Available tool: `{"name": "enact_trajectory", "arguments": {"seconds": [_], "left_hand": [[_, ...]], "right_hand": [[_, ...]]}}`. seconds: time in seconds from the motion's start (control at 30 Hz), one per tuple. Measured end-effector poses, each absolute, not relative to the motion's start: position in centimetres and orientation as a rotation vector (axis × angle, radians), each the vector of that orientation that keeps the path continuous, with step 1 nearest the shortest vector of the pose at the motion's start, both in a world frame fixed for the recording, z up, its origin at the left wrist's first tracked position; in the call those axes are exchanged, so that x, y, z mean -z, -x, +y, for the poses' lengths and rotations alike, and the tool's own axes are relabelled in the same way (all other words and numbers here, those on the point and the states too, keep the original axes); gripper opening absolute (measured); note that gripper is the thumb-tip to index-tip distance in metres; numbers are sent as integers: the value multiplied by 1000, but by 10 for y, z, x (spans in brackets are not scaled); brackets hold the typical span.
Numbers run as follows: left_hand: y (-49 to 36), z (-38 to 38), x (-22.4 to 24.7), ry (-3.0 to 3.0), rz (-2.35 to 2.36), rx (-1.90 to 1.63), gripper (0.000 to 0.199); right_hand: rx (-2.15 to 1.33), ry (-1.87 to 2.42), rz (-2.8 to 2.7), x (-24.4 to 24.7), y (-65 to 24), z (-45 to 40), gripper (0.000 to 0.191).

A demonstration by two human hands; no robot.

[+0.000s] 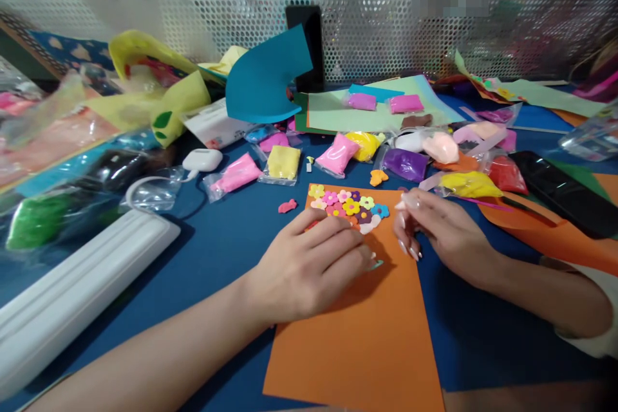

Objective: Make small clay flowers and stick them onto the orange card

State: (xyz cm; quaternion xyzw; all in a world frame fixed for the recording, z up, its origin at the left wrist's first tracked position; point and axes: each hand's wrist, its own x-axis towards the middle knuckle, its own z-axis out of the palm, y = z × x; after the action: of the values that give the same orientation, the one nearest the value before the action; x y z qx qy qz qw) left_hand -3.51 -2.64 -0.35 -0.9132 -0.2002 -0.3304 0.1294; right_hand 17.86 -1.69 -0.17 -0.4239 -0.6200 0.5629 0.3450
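An orange sheet [357, 347] lies on the blue table. Near its top edge several small clay flowers [351, 206] in yellow, pink, purple and blue sit close together. My left hand [313, 264] is over the sheet just below the flowers, its fingers curled and pressed together; a small pale green piece [379, 264] shows at its fingertips. To the right, my right hand [434, 232] hovers by the sheet's right edge with bent fingers, thumb and forefinger close together; whatever they hold, if anything, is too small to name.
Bags of coloured clay [338, 154] line the back of the table. A white bar-shaped device [87, 290] lies at the left, a black phone [564, 193] at the right. A teal paper piece [265, 80] leans before an upright dark phone [309, 45] and perforated metal panel [367, 13].
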Motion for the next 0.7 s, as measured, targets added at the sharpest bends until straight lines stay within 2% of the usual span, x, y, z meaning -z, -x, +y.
{"name": "enact_trajectory", "arguments": {"seconds": [0.2, 0.53, 0.7], "left_hand": [[38, -24, 3, 2615, -619, 977, 15], [38, -25, 2, 2654, -536, 990, 3], [37, -23, 7, 2645, -643, 888, 20]], "right_hand": [[-1511, 1132, -1643, 0, -178, -15, 32], [-1485, 1156, -1795, -2, -178, -17, 34], [-1451, 1133, -1862, -1, -181, -18, 32]]}}
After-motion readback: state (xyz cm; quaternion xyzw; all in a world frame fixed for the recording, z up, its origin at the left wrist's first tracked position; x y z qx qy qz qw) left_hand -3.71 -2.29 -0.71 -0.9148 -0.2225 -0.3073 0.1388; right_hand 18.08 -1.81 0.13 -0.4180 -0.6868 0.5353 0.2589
